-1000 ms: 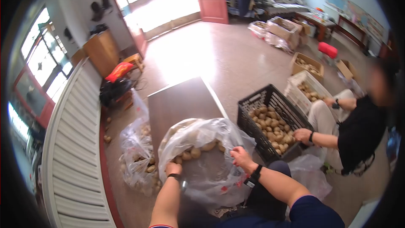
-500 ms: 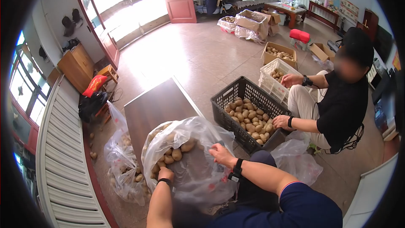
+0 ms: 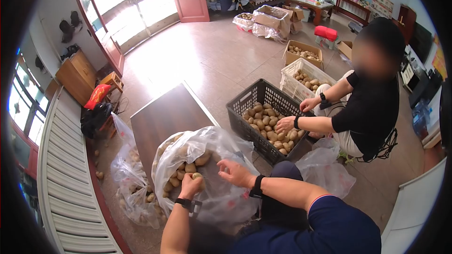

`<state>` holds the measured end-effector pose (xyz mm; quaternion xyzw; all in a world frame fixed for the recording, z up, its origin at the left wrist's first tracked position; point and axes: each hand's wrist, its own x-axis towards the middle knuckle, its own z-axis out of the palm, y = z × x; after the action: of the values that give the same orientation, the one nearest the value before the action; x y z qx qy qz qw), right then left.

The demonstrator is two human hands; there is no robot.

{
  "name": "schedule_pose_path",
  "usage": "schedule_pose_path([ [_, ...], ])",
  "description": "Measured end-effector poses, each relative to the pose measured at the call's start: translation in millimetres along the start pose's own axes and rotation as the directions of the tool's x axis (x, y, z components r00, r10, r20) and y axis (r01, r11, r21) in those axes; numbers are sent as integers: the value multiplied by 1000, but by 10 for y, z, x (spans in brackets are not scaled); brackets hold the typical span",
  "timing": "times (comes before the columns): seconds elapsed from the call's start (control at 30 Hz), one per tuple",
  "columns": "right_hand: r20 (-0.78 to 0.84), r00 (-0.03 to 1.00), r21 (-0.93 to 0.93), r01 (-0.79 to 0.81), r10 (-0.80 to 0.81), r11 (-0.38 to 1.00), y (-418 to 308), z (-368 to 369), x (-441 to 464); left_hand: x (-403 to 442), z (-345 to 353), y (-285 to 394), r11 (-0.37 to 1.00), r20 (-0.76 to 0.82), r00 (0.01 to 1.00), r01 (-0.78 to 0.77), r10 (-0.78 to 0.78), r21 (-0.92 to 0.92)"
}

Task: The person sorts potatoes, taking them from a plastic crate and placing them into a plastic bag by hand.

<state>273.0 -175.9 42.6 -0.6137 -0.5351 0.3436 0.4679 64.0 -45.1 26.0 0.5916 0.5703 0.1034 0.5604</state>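
Observation:
My left hand (image 3: 189, 187) is closed around a potato (image 3: 197, 176) at the mouth of a clear plastic bag (image 3: 216, 141). Inside the bag, loose potatoes (image 3: 181, 168) lie heaped at its left and back. My right hand (image 3: 235, 174) is held over the bag's right part, fingers apart and nothing in it. The bag rests at the near end of a dark wooden board (image 3: 162, 113) with a pale edge. To the right stands a black crate (image 3: 240, 117) of potatoes, with a co-worker's hand (image 3: 285, 124) over it.
Beside the black crate sits a co-worker in a black shirt (image 3: 367, 103). Behind it are a white crate (image 3: 289, 84) and a cardboard box (image 3: 301, 51), both with potatoes. Another plastic bag (image 3: 136, 202) of potatoes lies left, and a crumpled bag (image 3: 329, 171) lies right.
My left hand has lifted slightly and now holds a potato. My right hand has moved left over the bag and its fingers have spread. The co-worker's hands have shifted left.

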Motion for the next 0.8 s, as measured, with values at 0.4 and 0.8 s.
schedule_pose_path([
  [0.4,122,981,-265,177,-149,948,49,257,-71,-276,277,130,868,403,903,74,151,-491],
  [0.8,154,981,-138,136,-114,981,11,106,21,-241,89,3,873,259,957,10,133,-488],
])
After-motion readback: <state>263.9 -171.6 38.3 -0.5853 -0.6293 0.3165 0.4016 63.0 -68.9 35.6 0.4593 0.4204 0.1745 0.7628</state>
